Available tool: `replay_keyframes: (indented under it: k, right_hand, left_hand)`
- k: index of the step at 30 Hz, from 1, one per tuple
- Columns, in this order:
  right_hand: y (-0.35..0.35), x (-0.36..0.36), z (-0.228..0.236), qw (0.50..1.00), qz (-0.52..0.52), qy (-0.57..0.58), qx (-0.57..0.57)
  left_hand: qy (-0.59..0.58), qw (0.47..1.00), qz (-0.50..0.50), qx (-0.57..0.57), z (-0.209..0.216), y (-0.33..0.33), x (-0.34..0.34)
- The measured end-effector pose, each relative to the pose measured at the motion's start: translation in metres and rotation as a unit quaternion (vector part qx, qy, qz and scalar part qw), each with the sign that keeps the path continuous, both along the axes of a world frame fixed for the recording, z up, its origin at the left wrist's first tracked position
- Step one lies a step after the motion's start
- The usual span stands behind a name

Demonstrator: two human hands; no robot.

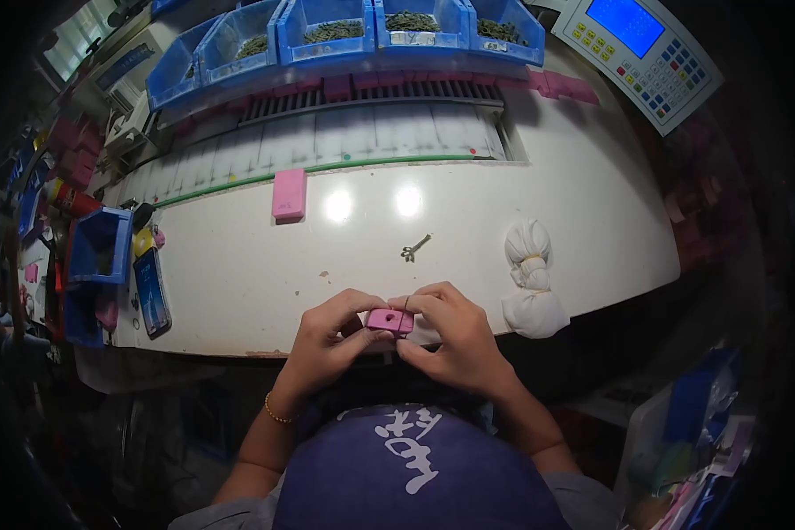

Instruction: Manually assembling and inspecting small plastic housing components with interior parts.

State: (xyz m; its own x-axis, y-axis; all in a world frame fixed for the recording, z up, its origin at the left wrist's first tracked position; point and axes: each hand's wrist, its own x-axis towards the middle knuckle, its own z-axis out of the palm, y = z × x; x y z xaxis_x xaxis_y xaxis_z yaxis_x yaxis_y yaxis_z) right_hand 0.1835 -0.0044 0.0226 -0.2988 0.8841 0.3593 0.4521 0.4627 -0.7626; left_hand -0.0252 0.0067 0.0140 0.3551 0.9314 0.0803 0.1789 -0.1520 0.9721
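At the table's near edge, both hands hold a small pink mould block [380, 319] with a round dark hole in the side facing me. A seam runs down it near its right end. My left hand [331, 337] pinches the left end between thumb and fingers. The right end is gripped by my right hand [458, 334], its thumb below and fingers above. Beyond the hands lies a small greenish branched piece [415, 248]. A larger pink block [289, 196] sits farther off to the left. To the right is a white cloth bundle [532, 276] tied at its middle.
Blue bins [327, 44] with small greenish pieces line the back, above a slatted rack [371, 95]. A control panel [640, 57] with a blue screen stands back right. A phone [152, 291] and a blue bin [100, 246] are at the left edge.
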Motion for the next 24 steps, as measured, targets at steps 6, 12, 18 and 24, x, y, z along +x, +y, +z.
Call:
replay_keyframes:
  k: [6, 12, 18, 24]
  right_hand:
    - [-0.004, 0.004, -0.010, 0.995, 0.042, 0.001, -0.095]
    - [-0.023, -0.001, -0.025, 0.866, 0.110, 0.328, -0.362]
    - [-0.017, -0.010, -0.037, 0.764, 0.031, 0.517, -0.385]
    - [-0.017, -0.012, -0.020, 0.785, 0.126, 0.392, -0.464]
  left_hand:
    - [-0.154, 0.987, -0.012, -0.038, 0.001, -0.006, -0.004]
    - [-0.298, 0.953, 0.035, -0.045, -0.002, -0.004, -0.006]
    - [-0.341, 0.938, -0.004, -0.058, 0.002, -0.006, -0.007]
    - [-0.330, 0.896, -0.078, -0.287, 0.008, -0.007, -0.012]
